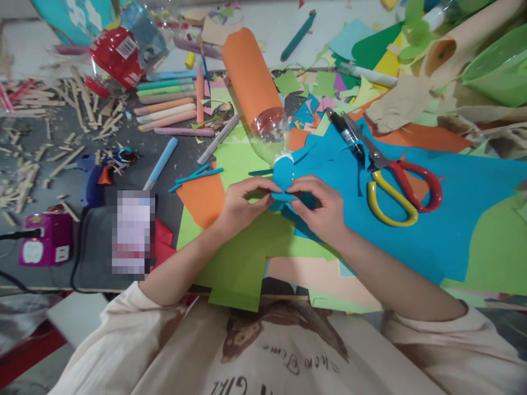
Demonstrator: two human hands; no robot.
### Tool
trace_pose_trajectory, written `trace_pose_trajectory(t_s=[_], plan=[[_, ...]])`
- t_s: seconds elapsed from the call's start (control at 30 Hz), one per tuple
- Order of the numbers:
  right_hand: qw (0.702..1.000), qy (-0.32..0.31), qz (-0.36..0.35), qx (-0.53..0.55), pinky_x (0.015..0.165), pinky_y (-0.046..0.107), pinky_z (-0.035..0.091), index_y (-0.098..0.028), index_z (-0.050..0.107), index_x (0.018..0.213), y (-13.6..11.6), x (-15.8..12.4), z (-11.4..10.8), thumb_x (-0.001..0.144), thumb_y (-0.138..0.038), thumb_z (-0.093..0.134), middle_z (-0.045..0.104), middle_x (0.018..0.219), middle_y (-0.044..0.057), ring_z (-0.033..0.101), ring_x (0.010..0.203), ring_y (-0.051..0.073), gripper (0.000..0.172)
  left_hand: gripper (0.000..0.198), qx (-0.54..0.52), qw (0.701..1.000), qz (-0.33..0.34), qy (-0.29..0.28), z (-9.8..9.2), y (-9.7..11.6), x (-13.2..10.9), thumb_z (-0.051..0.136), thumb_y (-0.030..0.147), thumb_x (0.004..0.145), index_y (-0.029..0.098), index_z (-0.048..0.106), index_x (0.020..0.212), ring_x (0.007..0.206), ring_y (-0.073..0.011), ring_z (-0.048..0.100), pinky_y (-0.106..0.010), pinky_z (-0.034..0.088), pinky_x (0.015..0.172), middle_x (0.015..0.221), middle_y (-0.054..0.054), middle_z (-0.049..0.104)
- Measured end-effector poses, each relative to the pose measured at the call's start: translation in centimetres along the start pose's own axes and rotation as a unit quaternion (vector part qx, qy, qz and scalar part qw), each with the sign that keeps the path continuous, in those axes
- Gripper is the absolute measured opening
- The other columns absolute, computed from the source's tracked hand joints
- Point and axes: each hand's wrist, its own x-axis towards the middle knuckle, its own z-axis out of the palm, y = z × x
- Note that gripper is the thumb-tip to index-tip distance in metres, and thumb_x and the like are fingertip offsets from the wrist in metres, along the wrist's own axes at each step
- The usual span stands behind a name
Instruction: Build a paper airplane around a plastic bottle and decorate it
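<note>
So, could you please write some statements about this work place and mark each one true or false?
1. The left hand and right hand both pinch a small blue paper piece. True.
2. The right hand holds the scissors. False: they lie on the large blue sheet.
3. The orange-wrapped bottle points its neck towards the hands. True.
4. The glue gun is yellow. False: it is mainly blue, with an orange trigger.
</note>
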Motion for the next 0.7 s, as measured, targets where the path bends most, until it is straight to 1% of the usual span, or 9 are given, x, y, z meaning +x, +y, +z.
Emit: trace_pose_trajectory(t_s=[0.17, 0.3, 0.4, 0.5, 0.57, 0.6, 0.7], plan=[[1.0, 0.005, 0.014, 0.008, 0.065, 0.028, 0.054, -0.023, 0.063, 0.083, 0.1, 0.0, 0.0, 0.084, -0.013, 0.061, 0.069, 0.077, 0.001, 0.066, 0.073, 0.014, 0.01, 0.009, 0.007, 1.0, -0.004, -0.004, 0.0, 0.1, 0.1, 0.07, 0.028, 0.08, 0.019, 0.07, 0.08, 0.081, -0.0132, 0.067, -0.022, 0.055, 0.072, 0.084, -0.004, 0.072], [0.999, 0.004, 0.025, 0.02, 0.066, 0.028, 0.055, -0.024, 0.065, 0.081, 0.1, 0.0, 0.1, 0.083, -0.012, 0.063, 0.07, 0.077, 0.0, 0.068, 0.073, 0.014, 0.012, 0.01, 0.031, 0.999, -0.007, -0.015, 0.0, 0.1, 0.1, 0.069, 0.028, 0.08, 0.019, 0.069, 0.08, 0.078, -0.0125, 0.066, -0.022, 0.054, 0.07, 0.084, -0.003, 0.071], [0.999, 0.001, 0.033, 0.022, 0.065, 0.028, 0.056, -0.024, 0.065, 0.08, 0.1, -0.1, 0.1, 0.083, -0.012, 0.063, 0.07, 0.076, 0.0, 0.068, 0.072, 0.014, 0.012, 0.005, 0.049, 0.999, -0.002, -0.024, 0.1, 0.1, 0.1, 0.066, 0.023, 0.081, 0.019, 0.068, 0.08, 0.076, -0.012, 0.066, -0.021, 0.052, 0.067, 0.083, -0.002, 0.071], [0.999, -0.009, 0.029, 0.019, 0.064, 0.028, 0.056, -0.024, 0.065, 0.081, 0.0, -0.1, 0.1, 0.084, -0.013, 0.062, 0.069, 0.075, 0.0, 0.067, 0.071, 0.015, 0.011, 0.005, 0.054, 0.998, 0.002, -0.015, 0.1, 0.1, 0.0, 0.063, 0.017, 0.079, 0.019, 0.068, 0.079, 0.074, -0.0117, 0.065, -0.021, 0.052, 0.066, 0.081, -0.001, 0.071], [0.999, -0.013, 0.03, 0.013, 0.064, 0.029, 0.056, -0.025, 0.064, 0.088, 0.0, 0.1, -0.1, 0.085, -0.016, 0.062, 0.069, 0.081, 0.001, 0.066, 0.072, 0.015, 0.01, 0.006, 0.047, 0.999, 0.0, -0.001, 0.1, 0.1, 0.0, 0.063, 0.016, 0.077, 0.019, 0.068, 0.078, 0.074, -0.0113, 0.066, -0.021, 0.053, 0.066, 0.08, -0.001, 0.071], [0.999, -0.008, 0.032, 0.007, 0.065, 0.03, 0.056, -0.025, 0.063, 0.093, 0.0, 0.3, -0.3, 0.085, -0.017, 0.061, 0.069, 0.088, 0.002, 0.066, 0.072, 0.015, 0.012, 0.006, 0.044, 0.999, 0.0, 0.004, 0.1, 0.1, 0.0, 0.063, 0.015, 0.076, 0.019, 0.068, 0.078, 0.074, -0.0112, 0.066, -0.02, 0.053, 0.067, 0.08, -0.001, 0.071], [0.999, 0.02, 0.042, -0.026, 0.068, 0.032, 0.058, -0.029, 0.06, 0.109, 0.7, 1.0, -1.5, 0.087, -0.019, 0.059, 0.063, 0.118, 0.006, 0.064, 0.072, 0.013, 0.024, 0.003, 0.043, 0.999, 0.002, 0.013, 0.1, 0.1, 0.0, 0.065, 0.017, 0.076, 0.019, 0.068, 0.078, 0.076, -0.0116, 0.067, -0.02, 0.054, 0.068, 0.081, -0.001, 0.072]])
